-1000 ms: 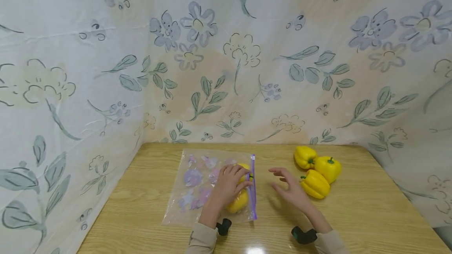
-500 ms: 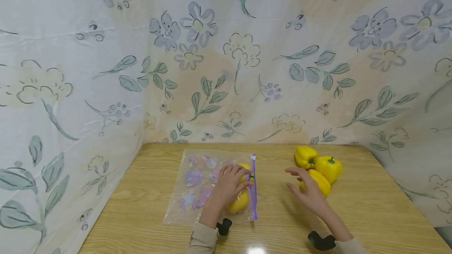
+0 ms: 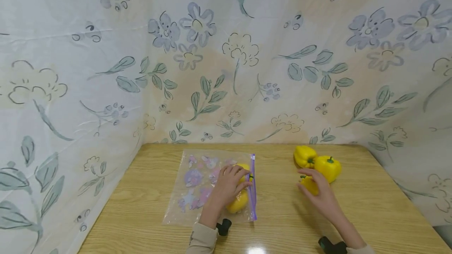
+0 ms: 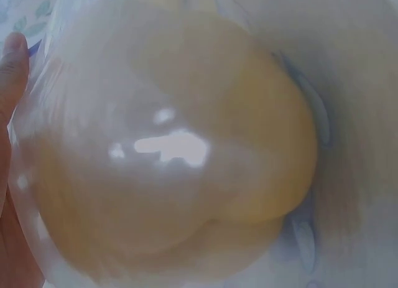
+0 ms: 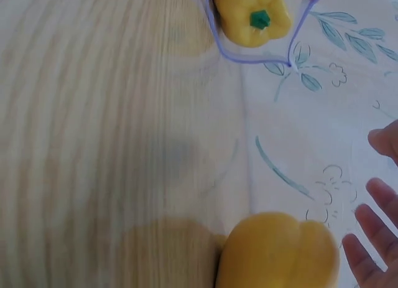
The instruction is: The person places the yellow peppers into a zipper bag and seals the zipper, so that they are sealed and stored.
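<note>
A clear zip bag [image 3: 176,207] with purple and pink prints lies on its side, its purple zip edge [image 3: 254,203] facing right. Yellow bell peppers [image 3: 238,202] fill the end near the mouth; a green stem [image 5: 259,19] shows through the opening in the right wrist view. My left hand [image 3: 226,187] lies over the bag and holds its upper lip between thumb and fingers. Over at the right, my right hand [image 3: 324,195] hovers with spread, gently bent fingers beside the nearest loose yellow bell pepper [image 3: 308,185], partly covering it in the head view.
Two more yellow bell peppers stand behind that one, one at the back [image 3: 305,156] and one to the right [image 3: 328,168]. The wooden table [image 3: 275,222] ends at a flower-patterned cloth [image 3: 226,101] at the back and sides.
My right hand has moved right, from the gap near the bag's mouth to the nearest loose pepper. My left hand and the bag have stayed in place.
</note>
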Action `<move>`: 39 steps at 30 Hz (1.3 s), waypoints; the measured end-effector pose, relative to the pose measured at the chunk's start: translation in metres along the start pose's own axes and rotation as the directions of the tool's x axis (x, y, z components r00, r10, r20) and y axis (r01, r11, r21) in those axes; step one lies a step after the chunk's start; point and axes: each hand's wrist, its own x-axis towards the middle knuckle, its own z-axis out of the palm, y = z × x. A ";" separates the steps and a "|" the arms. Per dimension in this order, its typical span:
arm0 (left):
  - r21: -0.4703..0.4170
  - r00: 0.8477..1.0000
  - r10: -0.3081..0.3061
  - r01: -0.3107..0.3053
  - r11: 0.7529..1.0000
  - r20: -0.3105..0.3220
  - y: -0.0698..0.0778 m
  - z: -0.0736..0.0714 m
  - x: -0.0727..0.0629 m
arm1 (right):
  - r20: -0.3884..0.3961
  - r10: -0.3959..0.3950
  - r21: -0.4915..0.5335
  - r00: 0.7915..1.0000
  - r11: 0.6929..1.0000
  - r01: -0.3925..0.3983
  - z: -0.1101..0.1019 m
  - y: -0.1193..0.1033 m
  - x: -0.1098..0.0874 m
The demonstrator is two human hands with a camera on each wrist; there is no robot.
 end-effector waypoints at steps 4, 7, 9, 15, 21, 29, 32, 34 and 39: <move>0.007 1.000 0.004 -0.004 1.000 0.006 -0.001 0.002 0.000 | -0.032 0.025 -0.018 0.999 1.000 -0.026 -0.007 0.003 -0.004; 0.010 1.000 0.000 0.000 1.000 0.011 -0.001 0.003 0.000 | -0.053 0.036 -0.048 0.998 0.998 -0.039 -0.012 0.008 -0.006; 0.009 1.000 -0.003 0.003 1.000 0.012 -0.001 0.004 -0.001 | -0.062 0.061 -0.067 0.996 0.996 -0.065 -0.015 0.011 -0.008; 0.006 1.000 -0.008 0.008 1.000 0.016 -0.001 0.004 0.000 | -0.085 0.148 -0.114 0.985 0.981 -0.157 -0.023 0.019 -0.013; 0.000 0.999 -0.016 0.016 1.000 0.033 -0.001 0.004 0.001 | -0.088 0.181 -0.141 0.979 0.971 -0.193 -0.026 0.025 -0.017; -0.015 0.999 -0.017 0.017 1.000 0.032 -0.003 0.005 0.001 | -0.052 0.251 -0.155 0.967 0.954 -0.256 -0.027 0.030 -0.022; -0.013 1.000 -0.014 0.014 1.000 0.028 -0.003 0.005 0.001 | -0.026 0.292 -0.157 0.956 0.943 -0.292 -0.027 0.032 -0.024; -0.014 1.000 -0.013 0.013 1.000 0.026 -0.003 0.004 0.001 | -0.016 0.311 -0.155 0.950 0.938 -0.310 -0.026 0.034 -0.026; -0.028 1.000 -0.013 0.014 1.000 0.023 -0.003 0.003 0.002 | 0.000 0.344 -0.144 0.939 0.929 -0.340 -0.025 0.036 -0.028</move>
